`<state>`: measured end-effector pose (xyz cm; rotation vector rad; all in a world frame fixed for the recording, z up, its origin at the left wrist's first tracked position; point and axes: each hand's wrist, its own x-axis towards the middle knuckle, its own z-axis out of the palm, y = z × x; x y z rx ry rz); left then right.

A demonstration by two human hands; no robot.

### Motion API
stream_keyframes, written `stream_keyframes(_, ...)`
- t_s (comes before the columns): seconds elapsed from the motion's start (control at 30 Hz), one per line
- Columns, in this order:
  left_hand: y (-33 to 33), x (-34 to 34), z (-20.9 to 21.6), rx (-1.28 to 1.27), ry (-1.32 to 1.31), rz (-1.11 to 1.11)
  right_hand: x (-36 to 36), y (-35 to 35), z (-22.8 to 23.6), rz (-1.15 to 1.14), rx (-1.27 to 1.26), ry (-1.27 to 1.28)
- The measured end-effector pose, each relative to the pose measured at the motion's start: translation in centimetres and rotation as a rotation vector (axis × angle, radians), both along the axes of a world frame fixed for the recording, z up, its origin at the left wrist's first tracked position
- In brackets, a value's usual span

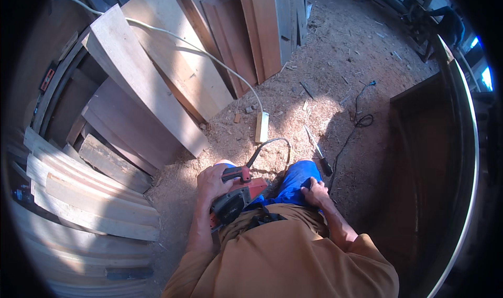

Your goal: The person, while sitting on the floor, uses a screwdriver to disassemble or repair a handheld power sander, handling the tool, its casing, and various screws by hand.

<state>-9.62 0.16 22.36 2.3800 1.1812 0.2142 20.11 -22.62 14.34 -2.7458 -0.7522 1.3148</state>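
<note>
My left hand (210, 181) is closed round the handle of a red and black electric hand planer (236, 201), which lies tilted against my lap. From its handle a dark cord loops forward toward the power strip (262, 127) on the floor. My right hand (315, 193) rests on my blue-trousered right knee (298, 178), fingers loosely bent and nothing visible in them. Just beyond that knee a dark-handled tool with a long light blade, perhaps a chisel (326, 166), lies among the shavings.
Several wooden boards (152, 83) lean at the left and far left, with stacked planks (94, 209) nearer. A white cable (194, 46) crosses the boards. On the shaving-strewn floor lies a black cable (348, 141) with a blue plug. A large dark wooden piece (435, 156) stands at right.
</note>
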Motion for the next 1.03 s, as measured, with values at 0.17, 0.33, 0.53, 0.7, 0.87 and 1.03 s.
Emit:
stream_keyframes(0.17, 0.4, -0.3, -1.2, 0.001, 0.062, 0.009, -2.8, -1.6, -1.8, 0.035, 0.133, -0.138)
stream_keyframes(0.33, 1.1, 1.7, -1.7, -0.006, 0.156, 0.004, -2.4, -1.1, -2.0, -0.037, 0.173, -0.185)
stream_keyframes(0.53, 0.9, 3.1, -1.5, 0.037, 0.172, -0.040, -1.9, -1.5, -1.5, -0.028, 0.170, -0.156)
stream_keyframes(0.7, 0.8, 3.2, -1.6, 0.035, 0.174, -0.019, -1.5, -1.7, -1.0, -0.047, 0.190, -0.133)
stream_keyframes(0.87, 0.8, 3.6, -1.6, 0.000, 0.153, 0.001, -1.3, -2.4, -1.3, -0.070, 0.220, -0.128)
stream_keyframes(1.03, 1.1, 3.7, -1.6, 0.018, 0.238, 0.001, -1.3, -2.0, -1.2, -0.059, 0.204, -0.107)
